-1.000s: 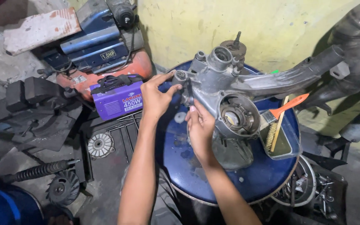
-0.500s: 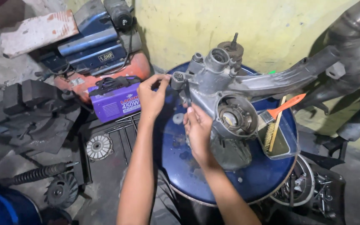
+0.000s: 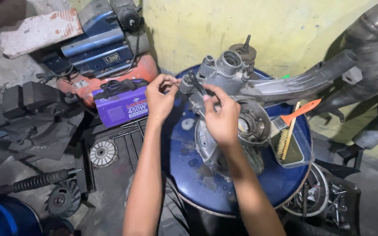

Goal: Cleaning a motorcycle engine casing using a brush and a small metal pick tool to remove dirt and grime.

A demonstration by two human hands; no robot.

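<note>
A: Where did the engine casing (image 3: 241, 109) rest?

B: On the blue drum (image 3: 197, 175), against the yellow wall.

A: State of the hands?

B: Left hand (image 3: 160, 97) pinched shut at the casing's left end; contents unclear. Right hand (image 3: 222, 117) gripped a thin dark tool (image 3: 196, 83) there.

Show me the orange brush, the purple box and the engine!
brush (image 3: 300, 110), head view, orange handle.
purple box (image 3: 122, 109), head view, front face.
engine (image 3: 228, 65), head view, top grey casting.
</note>
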